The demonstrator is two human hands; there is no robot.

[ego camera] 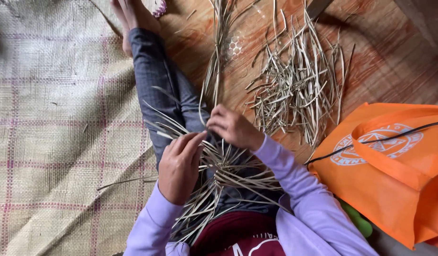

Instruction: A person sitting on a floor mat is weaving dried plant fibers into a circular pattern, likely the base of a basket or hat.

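A fan of thin pale dried strips (219, 175) lies crossed over my lap, partly woven together. My left hand (178, 166) presses down on the strips with its fingers stretched flat over them. My right hand (233, 127) pinches one long strip (213, 71) that runs up and away across the wooden floor. Both sleeves are lilac. My leg in grey trousers (155, 76) stretches out ahead, with the bare foot at the top edge.
A loose heap of cut strips (299, 90) lies on the wooden floor (385, 57) to the right. An orange cloth bag (394, 166) sits at the right with a black cable over it. A woven checked mat (57, 132) covers the left.
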